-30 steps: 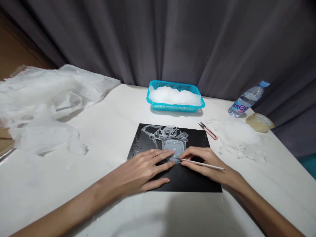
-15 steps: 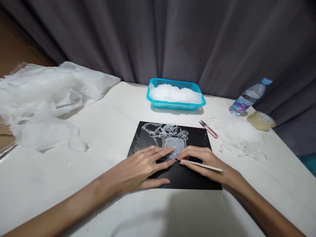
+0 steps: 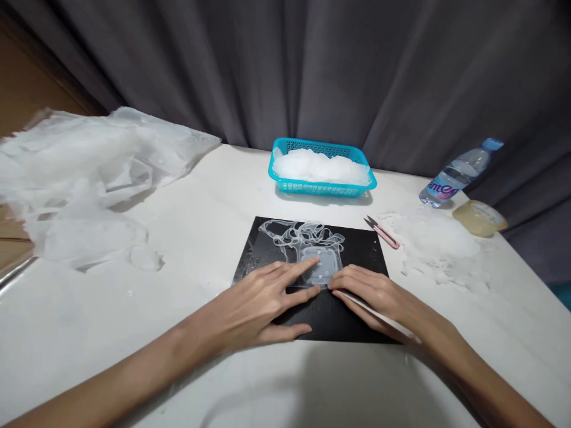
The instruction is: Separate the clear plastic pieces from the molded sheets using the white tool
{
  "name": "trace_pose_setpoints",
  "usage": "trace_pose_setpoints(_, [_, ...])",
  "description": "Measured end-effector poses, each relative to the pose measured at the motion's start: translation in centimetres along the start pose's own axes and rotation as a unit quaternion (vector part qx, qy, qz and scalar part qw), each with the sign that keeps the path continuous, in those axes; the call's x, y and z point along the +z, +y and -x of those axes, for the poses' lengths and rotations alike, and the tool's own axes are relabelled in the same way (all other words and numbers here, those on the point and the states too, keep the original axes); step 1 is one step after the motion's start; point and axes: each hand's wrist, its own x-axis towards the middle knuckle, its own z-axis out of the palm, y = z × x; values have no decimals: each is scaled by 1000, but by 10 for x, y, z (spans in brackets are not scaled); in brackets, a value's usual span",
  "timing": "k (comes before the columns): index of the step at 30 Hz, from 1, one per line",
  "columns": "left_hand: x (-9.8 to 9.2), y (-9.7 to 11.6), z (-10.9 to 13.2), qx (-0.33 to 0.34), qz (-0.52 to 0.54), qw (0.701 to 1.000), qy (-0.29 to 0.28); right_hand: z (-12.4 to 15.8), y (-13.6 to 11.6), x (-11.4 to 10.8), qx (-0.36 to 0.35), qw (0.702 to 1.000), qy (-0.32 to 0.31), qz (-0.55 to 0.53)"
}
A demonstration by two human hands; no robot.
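My left hand (image 3: 267, 300) lies flat with its fingers spread, its index fingertip on a translucent, rounded-square plastic piece (image 3: 328, 260) with small round dots. Looped clear plastic strips (image 3: 307, 233) trail from the far side of that piece. Both rest on a black mat (image 3: 357, 249). At the near right corner of the piece, my right hand (image 3: 375, 297) is closed around a slim white pen-like tool (image 3: 379, 316). The tool slants back toward the wrist, and its tip is hidden by the fingers.
Behind the mat stands a blue basket (image 3: 323, 189) of white sheets. Pink-handled thread snips (image 3: 383, 233) lie right of the mat, beside white scraps (image 3: 446, 244). A water bottle (image 3: 459, 175) and a tape roll (image 3: 479, 219) stand farther right. Crumpled white plastic (image 3: 89, 178) covers the left.
My right hand has shifted slightly right along the piece's near edge, and the tool now points more steeply toward me. My left index finger has straightened farther over the piece. The view has shifted slightly.
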Motion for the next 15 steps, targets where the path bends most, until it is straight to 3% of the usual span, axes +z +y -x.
trace_pose_setpoints(5, [-1,2,-3,12,-8,1000,13,3,12,13,-52,998,13,27])
trace_pose_setpoints(11, [1,4,-4,15,24,1000,1,12,16,27,-21,993,-2,112])
trace_pose_setpoints(15, [6,1,-8,4,84,996,-17,14,15,31,-40,989,-20,143])
